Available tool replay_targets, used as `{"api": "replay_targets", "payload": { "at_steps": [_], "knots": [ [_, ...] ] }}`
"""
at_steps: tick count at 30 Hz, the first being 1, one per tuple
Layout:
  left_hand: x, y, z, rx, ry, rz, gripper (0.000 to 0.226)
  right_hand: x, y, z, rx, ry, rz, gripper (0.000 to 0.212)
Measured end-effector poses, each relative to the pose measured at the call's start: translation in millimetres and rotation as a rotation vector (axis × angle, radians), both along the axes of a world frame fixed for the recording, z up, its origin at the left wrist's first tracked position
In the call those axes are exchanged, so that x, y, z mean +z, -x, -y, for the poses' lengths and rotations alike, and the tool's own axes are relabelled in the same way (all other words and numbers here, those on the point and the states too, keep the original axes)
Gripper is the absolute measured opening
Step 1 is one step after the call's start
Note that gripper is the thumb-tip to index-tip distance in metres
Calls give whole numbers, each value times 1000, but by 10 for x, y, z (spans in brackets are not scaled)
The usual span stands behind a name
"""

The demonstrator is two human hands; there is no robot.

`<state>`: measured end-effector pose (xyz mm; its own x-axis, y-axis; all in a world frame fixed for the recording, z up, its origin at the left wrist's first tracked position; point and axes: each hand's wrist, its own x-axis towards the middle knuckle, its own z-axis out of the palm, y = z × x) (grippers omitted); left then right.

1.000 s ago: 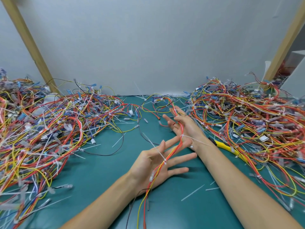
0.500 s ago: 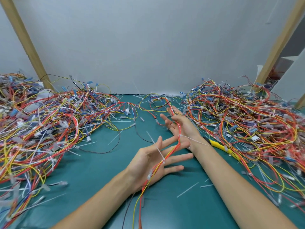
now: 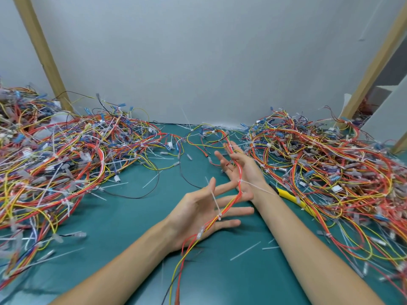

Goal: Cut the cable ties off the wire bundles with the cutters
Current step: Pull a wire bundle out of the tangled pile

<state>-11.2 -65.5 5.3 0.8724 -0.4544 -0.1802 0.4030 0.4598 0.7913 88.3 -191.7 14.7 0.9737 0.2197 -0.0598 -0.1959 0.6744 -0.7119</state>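
A wooden post (image 3: pixel 41 53) leans up the grey wall at far left, above a deep heap of loose wires (image 3: pixel 55 164) in orange, yellow, blue and white; its near edge is blurred and cut off by the frame. On the bare green tabletop (image 3: pixel 123 221) beside it lie cut tie offcuts (image 3: pixel 245 251). At centre the left hand (image 3: pixel 198 214) lies palm up with fingers spread and relaxed, gripping nothing. A thin wire bundle (image 3: pixel 230 204) is draped across it, and a white cable tie (image 3: pixel 219 217) is fastened round the bundle over the fingers. The bundle runs on over the right hand (image 3: pixel 251 172), likewise palm up and slack, where a second cable tie (image 3: pixel 257 187) sticks out sideways. Just right of that wrist a yellow handle, probably the cutters (image 3: pixel 290 198), lies on the tabletop, its far end buried under wires. A second heap of wires (image 3: pixel 330 168) fills the right side, with another post (image 3: pixel 374 62) behind it.
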Motion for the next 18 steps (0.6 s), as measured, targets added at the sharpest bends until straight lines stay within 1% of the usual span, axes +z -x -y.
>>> {"api": "replay_targets", "payload": {
  "at_steps": [1, 2, 5, 8, 13, 15, 18],
  "knots": [
    [-35, 19, -4, -18, 16, 33, 54, 4, 5, -2, -3, 5, 2, 50],
    [-50, 46, -39, -129, 93, 88, 54, 7, 11, -1, -7, 9, 4, 50],
    [-54, 76, -98, -239, 158, 89, 57, 9, 12, 9, -23, 13, 7, 51],
    [-55, 52, -69, -288, 187, 92, 57, 5, 8, 15, -32, 22, 5, 52],
    [-37, 82, -80, -253, 177, 41, 60, 68, 15, 0, -31, 145, 64, 54],
    [-10, 95, -71, -208, 131, 46, 58, 141, 22, -5, -27, 250, 130, 55],
    [14, 117, -51, -85, 54, 44, 52, 343, 49, 20, -96, 481, 284, 57]
  ]
}}
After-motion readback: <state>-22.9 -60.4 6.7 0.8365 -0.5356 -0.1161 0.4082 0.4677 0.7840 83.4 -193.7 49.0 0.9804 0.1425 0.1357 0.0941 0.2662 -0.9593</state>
